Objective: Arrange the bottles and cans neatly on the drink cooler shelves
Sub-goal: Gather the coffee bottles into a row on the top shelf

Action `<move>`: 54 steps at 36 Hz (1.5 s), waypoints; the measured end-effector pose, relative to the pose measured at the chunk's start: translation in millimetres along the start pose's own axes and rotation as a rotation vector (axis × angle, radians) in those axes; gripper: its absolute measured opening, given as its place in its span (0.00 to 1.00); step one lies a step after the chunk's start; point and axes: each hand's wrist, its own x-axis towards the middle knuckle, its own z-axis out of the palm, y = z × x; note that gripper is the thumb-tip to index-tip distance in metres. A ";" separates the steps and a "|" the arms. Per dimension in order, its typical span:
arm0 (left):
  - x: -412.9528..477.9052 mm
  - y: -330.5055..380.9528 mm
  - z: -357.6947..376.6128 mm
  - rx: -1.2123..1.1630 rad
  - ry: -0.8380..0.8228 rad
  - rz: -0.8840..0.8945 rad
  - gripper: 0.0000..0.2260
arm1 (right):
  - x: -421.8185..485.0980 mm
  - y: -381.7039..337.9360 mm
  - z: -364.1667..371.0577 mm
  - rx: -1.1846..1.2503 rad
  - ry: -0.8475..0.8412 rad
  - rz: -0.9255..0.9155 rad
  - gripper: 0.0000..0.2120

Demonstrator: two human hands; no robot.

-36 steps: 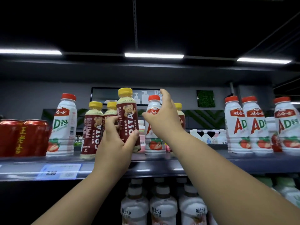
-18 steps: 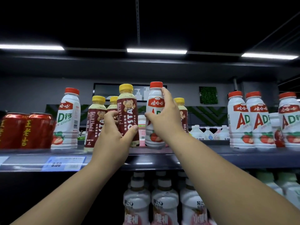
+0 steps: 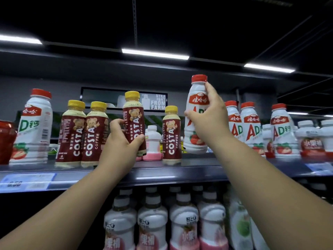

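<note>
Spanning the view from 9 to 3 o'clock, the upper shelf (image 3: 180, 170) carries a row of drinks. Below it, at 6 o'clock, white-capped bottles (image 3: 153, 222) stand packed together on a lower level. The right hand (image 3: 209, 120) grips a white AD bottle (image 3: 195, 141) with a red cap, fingers curled round its neck and label. The bottle leans slightly and sits higher than the like bottles (image 3: 250, 127) at its 3 o'clock. The left hand (image 3: 120, 147) holds a brown Costa bottle (image 3: 134, 114) by its lower half, fingers on its 9 o'clock side and thumb on its 3 o'clock side. Its yellow cap is above those of the Costa pair (image 3: 82, 130) at its 9 o'clock and the single Costa bottle (image 3: 171, 134) at its 3 o'clock, between the two hands. Whether either held bottle touches the shelf cannot be told. Another white bottle (image 3: 34, 127) stands at far 9 o'clock, near a red can (image 3: 6, 139) at the edge. A small pink-based bottle (image 3: 153, 141) stands further back.
</note>
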 end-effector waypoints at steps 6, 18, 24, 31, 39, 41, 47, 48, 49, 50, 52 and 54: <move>-1.3 -4.7 7.4 0.050 0.006 0.004 0.29 | -4.1 31.0 4.9 -0.093 -0.023 0.082 0.41; -6.2 -7.3 5.5 0.116 -0.018 0.050 0.28 | 3.3 46.9 22.8 -0.115 -0.053 0.097 0.35; -6.7 -7.2 7.0 0.183 -0.048 0.051 0.29 | -3.8 53.6 27.5 -0.163 -0.075 0.068 0.35; -9.0 -7.2 11.2 0.305 -0.081 0.090 0.29 | -10.5 60.8 16.8 -0.157 -0.146 0.218 0.45; -7.9 -6.0 10.7 0.319 -0.060 0.079 0.29 | -40.5 65.6 4.2 -0.486 -0.301 0.267 0.45; -8.0 -6.4 10.5 0.318 -0.058 0.079 0.29 | -40.6 64.3 -0.7 -0.504 -0.289 0.276 0.42; -8.8 -7.6 9.9 0.311 -0.053 0.068 0.29 | -40.9 69.2 -16.2 -0.504 -0.228 0.300 0.40; -8.9 -7.6 9.9 0.314 -0.051 0.064 0.29 | -41.3 70.8 -17.4 -0.508 -0.209 0.298 0.40; -9.0 -7.6 9.9 0.317 -0.047 0.061 0.29 | -41.8 72.6 -18.0 -0.511 -0.196 0.295 0.39; -8.9 -7.6 9.7 0.319 -0.044 0.056 0.29 | -42.5 74.4 -18.3 -0.510 -0.186 0.290 0.39; -8.5 -7.7 9.3 0.320 -0.036 0.047 0.29 | -43.8 77.5 -17.9 -0.490 -0.178 0.276 0.38; -8.0 -8.0 8.4 0.319 -0.029 0.036 0.30 | -47.1 78.6 -17.2 -0.447 -0.162 0.252 0.38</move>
